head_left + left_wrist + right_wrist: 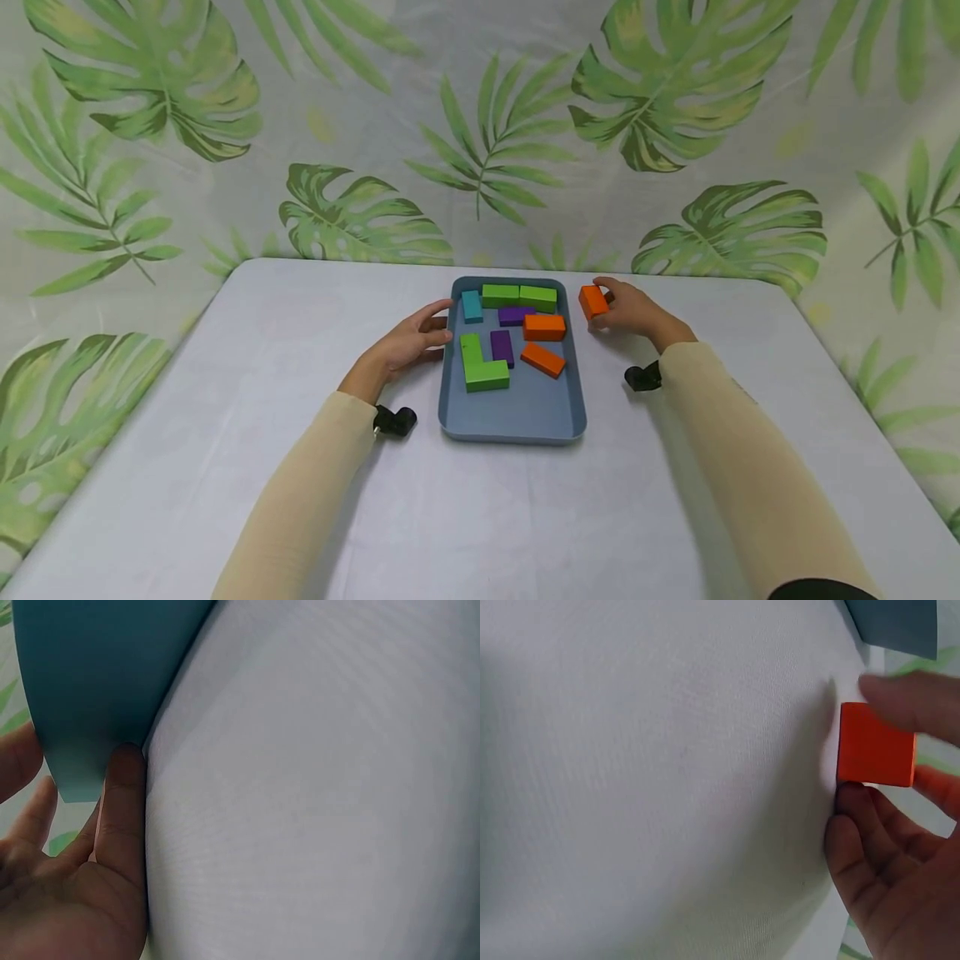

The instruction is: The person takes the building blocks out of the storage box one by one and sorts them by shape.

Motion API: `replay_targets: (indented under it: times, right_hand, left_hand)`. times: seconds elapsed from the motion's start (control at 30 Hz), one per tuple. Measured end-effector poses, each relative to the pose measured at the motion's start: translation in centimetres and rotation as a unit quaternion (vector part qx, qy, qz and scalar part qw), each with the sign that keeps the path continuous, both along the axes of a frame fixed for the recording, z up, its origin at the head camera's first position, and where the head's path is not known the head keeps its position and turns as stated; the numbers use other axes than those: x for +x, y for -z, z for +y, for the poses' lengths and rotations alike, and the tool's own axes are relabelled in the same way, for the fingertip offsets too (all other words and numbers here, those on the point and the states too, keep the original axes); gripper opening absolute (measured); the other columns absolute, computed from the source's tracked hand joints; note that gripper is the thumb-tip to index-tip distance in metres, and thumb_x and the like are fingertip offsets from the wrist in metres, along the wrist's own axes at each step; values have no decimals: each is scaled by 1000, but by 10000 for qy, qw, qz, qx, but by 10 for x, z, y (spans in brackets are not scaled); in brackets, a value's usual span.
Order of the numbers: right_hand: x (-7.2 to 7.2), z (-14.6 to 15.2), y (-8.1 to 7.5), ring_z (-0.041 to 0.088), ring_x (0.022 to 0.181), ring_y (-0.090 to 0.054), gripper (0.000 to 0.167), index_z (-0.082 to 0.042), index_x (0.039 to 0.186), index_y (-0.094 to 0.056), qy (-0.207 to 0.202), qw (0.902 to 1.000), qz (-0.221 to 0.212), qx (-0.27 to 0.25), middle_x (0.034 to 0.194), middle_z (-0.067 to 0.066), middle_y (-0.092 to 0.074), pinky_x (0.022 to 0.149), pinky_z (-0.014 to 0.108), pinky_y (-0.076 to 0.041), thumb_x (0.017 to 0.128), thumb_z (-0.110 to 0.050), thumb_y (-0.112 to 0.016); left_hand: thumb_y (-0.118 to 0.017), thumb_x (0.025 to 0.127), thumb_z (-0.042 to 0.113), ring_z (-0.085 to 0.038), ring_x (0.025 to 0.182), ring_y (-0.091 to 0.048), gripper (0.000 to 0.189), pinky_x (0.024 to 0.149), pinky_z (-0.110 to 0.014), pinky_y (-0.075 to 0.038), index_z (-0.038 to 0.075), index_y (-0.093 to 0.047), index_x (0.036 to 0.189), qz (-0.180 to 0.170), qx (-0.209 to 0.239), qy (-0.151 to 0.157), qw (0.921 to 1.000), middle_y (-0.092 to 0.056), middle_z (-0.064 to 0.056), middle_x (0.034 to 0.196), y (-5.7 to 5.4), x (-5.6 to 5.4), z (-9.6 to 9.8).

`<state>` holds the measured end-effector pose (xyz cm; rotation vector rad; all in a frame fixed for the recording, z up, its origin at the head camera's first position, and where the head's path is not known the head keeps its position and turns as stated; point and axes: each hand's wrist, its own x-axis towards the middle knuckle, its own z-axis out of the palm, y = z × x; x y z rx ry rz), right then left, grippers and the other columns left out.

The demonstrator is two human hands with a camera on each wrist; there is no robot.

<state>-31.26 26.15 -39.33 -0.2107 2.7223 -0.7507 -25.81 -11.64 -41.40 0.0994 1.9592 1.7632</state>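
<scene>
The counter (pixel 495 517) is white and cloth-covered, with rounded far corners and faint creases toward the near side. A tray (pixel 517 421) lies flat on it, near the far edge, its short end toward that edge. Just right of the tray, an orange block (pixel 592 302) is on or barely above the surface; which is unclear.

A white cloth (pixel 487 517) covers the table (pixel 247 350), its far corners rounded. Behind it and along both sides hangs a pale curtain (pixel 360 125) printed with broad and feathery green leaves (pixel 161 50). In the left wrist view, a green patch (pixel 61 842) is probably more print.
</scene>
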Motion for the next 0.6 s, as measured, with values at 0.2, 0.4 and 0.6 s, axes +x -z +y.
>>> replay_targets:
  times: [0.2, 0.4, 0.6]
  right_hand:
    - [0, 0, 1, 41, 117, -51, 75, -1, 152, -28, -55, 10000, 70, 17, 137, 31, -49, 105, 54, -45, 87, -9, -65]
    - [2, -1, -3, 40, 114, -51, 70, 2, 145, -37, 9, 9994, 298, 169, 137, 28, -50, 105, 55, -42, 86, -15, -71]
    - [4, -3, -4, 40, 120, -48, 69, 0, 142, -41, 32, 9991, 391, 163, 141, 25, -48, 108, 57, -39, 85, -21, -74]
  left_hand:
    - [-54, 101, 9, -31, 143, -42, 67, 119, -50, -36, 29, -26, 158, 22, 30, 45, 10000, -30, -12, 162, 2, 0, -1]
    - [-55, 101, 9, -30, 143, -42, 66, 119, -49, -36, 31, -27, 157, -30, 13, 45, 10000, -30, -10, 162, 4, -1, -1]
    - [-55, 101, 9, -31, 142, -43, 66, 118, -50, -36, 31, -28, 156, -3, 36, 23, 10000, -31, -11, 161, 2, -2, -2]
